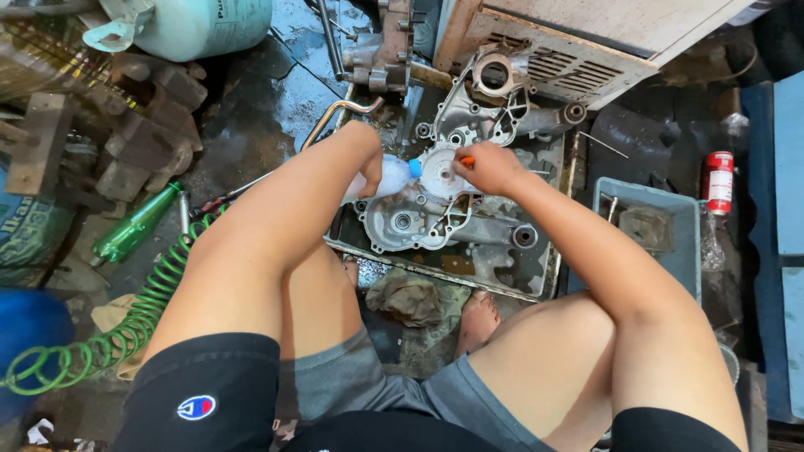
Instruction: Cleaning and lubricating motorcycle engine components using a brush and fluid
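Note:
My left hand (365,163) grips a clear plastic bottle with a blue cap (394,175), held sideways with its neck toward a grey metal engine case (419,216). My right hand (488,167) is closed around a small tool with an orange handle (466,161), its tip at a round pale part (439,173) on top of the case. The case lies in a shallow metal tray (511,280) on the floor. A second case half (490,100) leans at the tray's far end.
A green coiled air hose (126,322) runs along the left, beside a green glass bottle (134,224). A pale gas cylinder (201,25) lies at top left. A grey plastic bin (649,222) and a red can (718,182) sit right. A rag (408,297) lies by my feet.

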